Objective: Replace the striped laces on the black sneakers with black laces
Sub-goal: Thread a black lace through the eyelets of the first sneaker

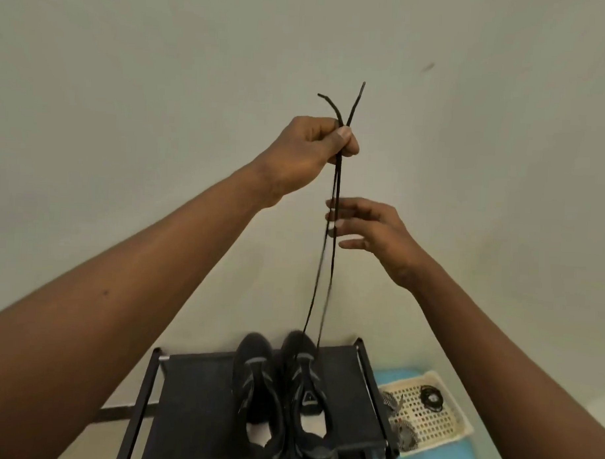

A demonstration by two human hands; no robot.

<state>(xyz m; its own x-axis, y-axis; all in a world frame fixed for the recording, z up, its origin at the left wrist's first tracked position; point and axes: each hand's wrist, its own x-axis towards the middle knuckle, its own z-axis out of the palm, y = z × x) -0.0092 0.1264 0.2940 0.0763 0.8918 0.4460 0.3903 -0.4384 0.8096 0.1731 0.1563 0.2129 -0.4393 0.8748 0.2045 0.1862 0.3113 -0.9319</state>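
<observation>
Two thin black lace (355, 104) strands rise taut from one matte sneaker (302, 384); above it, left hand (311, 147) pinches both, right hand (369, 228) hovers, fingers spread.

Soft, even, fairly dim indoor light turns the pale wall (128, 68) grey-green, with faint shadows. The right hand (369, 228) and hanging black lace (336, 177) smear with motion; wide-angle distortion bends the near edges.

Head-worn view, forward and downward, close.
</observation>
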